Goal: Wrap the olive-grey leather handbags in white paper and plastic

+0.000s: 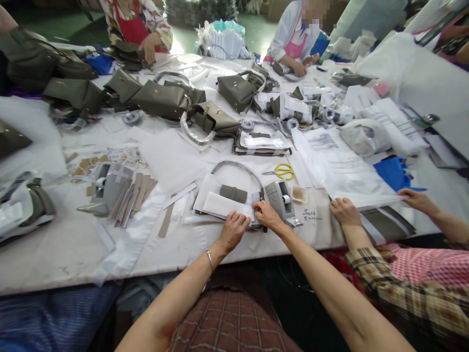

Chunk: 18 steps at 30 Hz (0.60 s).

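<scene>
Centrally, wrapped bag (233, 193): lying near the front edge of the table (183, 247), its handle (234, 163) arching away, presumably leaving the near side reachable.
Left hand (234, 230): resting curled fingers on the white wrapping (222, 204), apparently steadying it; grip uncertain.
Right hand (266, 215): bunching fingertips at the bag's right side; whether pinching, one cannot tell.
Yellow scissors (276, 172): lying just beyond, seemingly staying handy.

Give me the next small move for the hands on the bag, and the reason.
Perhaps smooth the right edge of the bag with the right hand: it is there, near one end of the handle, while the left hand rests against the white paper.
</scene>
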{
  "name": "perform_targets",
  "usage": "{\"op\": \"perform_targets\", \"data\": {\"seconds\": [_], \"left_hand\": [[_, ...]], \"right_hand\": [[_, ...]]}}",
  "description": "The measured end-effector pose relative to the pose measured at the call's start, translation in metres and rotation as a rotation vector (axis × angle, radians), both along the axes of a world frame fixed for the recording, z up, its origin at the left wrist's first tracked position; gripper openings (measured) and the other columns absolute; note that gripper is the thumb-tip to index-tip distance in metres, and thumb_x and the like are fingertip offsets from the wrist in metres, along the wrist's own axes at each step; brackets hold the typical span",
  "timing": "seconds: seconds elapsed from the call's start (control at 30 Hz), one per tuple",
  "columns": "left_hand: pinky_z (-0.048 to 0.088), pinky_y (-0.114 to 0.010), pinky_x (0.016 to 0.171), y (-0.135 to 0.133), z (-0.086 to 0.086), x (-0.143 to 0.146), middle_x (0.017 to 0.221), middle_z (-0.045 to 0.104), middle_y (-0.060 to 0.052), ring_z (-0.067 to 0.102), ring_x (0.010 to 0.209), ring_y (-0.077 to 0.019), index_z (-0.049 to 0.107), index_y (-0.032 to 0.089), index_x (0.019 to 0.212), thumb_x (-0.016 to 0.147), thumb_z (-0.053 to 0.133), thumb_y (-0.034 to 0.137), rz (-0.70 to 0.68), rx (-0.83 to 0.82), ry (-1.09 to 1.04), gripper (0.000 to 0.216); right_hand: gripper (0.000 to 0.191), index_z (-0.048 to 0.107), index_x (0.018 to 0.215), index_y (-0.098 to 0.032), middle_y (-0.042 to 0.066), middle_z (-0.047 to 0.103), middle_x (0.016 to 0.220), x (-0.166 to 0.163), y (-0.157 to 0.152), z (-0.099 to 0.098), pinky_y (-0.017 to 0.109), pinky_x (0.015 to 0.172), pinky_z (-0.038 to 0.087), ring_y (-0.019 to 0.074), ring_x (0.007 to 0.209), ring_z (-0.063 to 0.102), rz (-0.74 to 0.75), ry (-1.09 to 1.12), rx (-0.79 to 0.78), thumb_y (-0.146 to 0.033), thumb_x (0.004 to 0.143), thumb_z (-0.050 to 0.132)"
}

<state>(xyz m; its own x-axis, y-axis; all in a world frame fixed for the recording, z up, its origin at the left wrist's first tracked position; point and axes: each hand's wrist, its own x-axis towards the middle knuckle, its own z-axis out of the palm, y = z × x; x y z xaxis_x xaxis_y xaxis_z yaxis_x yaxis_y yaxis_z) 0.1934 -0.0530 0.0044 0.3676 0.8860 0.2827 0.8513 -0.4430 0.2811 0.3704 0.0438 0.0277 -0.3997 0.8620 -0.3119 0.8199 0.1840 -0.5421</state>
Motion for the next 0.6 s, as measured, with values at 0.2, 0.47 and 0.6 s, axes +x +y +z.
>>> {"op": "perform_targets", "data": {"seconds": [0.2,0.47,0.6], "left_hand": [[0.035,-0.043,0.106,-0.001,-0.002,-0.001,0.097,0.064,-0.005,0.058,0.093,-0.0193,0.057,0.019,0.117,0.097,0.046,0.017,0.004,0.067,-0.015,0.023],[0.036,-0.043,0.106,-0.002,-0.011,0.001,0.098,0.065,-0.006,0.058,0.097,-0.019,0.06,0.017,0.112,0.095,0.046,0.013,-0.001,0.042,-0.057,0.023],[0.042,-0.038,0.103,0.004,0.004,-0.019,0.097,0.065,-0.007,0.059,0.098,-0.0188,0.063,0.017,0.101,0.095,0.048,0.016,-0.134,-0.022,-0.096,0.016]], "right_hand": [[0.032,0.068,0.093,-0.021,0.003,0.069,0.096,0.001,0.016,0.022,0.026,0.081,0.045,0.0176,0.089,0.062,0.125,-0.12,-0.097,-0.006,0.072,0.049],[0.024,0.068,0.089,-0.021,0.005,0.071,0.091,-0.039,-0.018,0.01,0.031,0.086,0.049,0.0188,0.089,0.065,-0.12,0.203,0.134,-0.022,0.084,0.044],[0.021,0.068,0.082,-0.02,0.005,0.069,0.084,-0.044,-0.027,-0.013,0.034,0.083,0.05,0.0199,0.082,0.065,-0.138,0.231,0.096,-0.024,0.079,0.047]]}}
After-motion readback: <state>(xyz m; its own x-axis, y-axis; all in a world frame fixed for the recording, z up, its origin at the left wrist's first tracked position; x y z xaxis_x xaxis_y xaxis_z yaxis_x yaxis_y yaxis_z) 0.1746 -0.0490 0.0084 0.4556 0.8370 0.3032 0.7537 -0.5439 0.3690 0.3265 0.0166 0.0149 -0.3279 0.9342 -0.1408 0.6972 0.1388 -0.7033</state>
